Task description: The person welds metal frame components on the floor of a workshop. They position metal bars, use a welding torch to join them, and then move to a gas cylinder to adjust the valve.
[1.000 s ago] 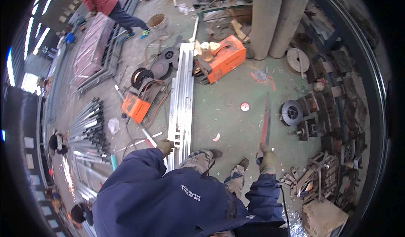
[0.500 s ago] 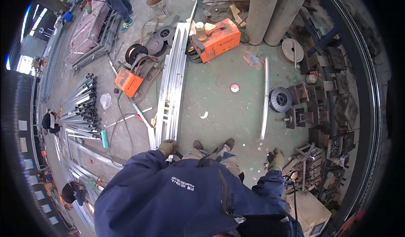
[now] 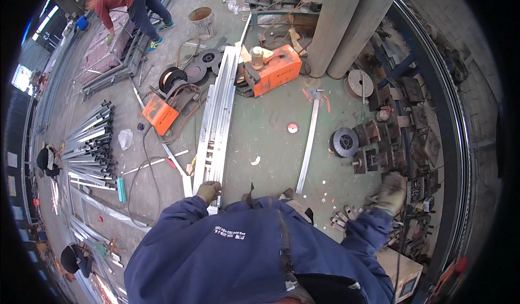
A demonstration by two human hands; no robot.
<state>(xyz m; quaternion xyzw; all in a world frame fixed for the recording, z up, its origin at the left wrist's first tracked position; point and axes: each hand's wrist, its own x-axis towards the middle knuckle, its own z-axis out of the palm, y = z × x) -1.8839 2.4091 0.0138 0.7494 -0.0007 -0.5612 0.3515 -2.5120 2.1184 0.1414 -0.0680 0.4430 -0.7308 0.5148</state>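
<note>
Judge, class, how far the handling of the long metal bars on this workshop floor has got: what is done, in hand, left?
Done: one single bar lies alone on the green floor, apart from both hands. In hand: the gloved left hand rests on the near end of the bundle of bars, the grip unclear. Left: the bundle lies flat on the floor; the gloved right hand holds nothing, beside the metal parts.

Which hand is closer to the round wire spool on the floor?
The right hand. It hangs just below and to the right of the wire spool, not touching it. The left hand is far off to the spool's left, resting on the end of the long metal frame.
</note>
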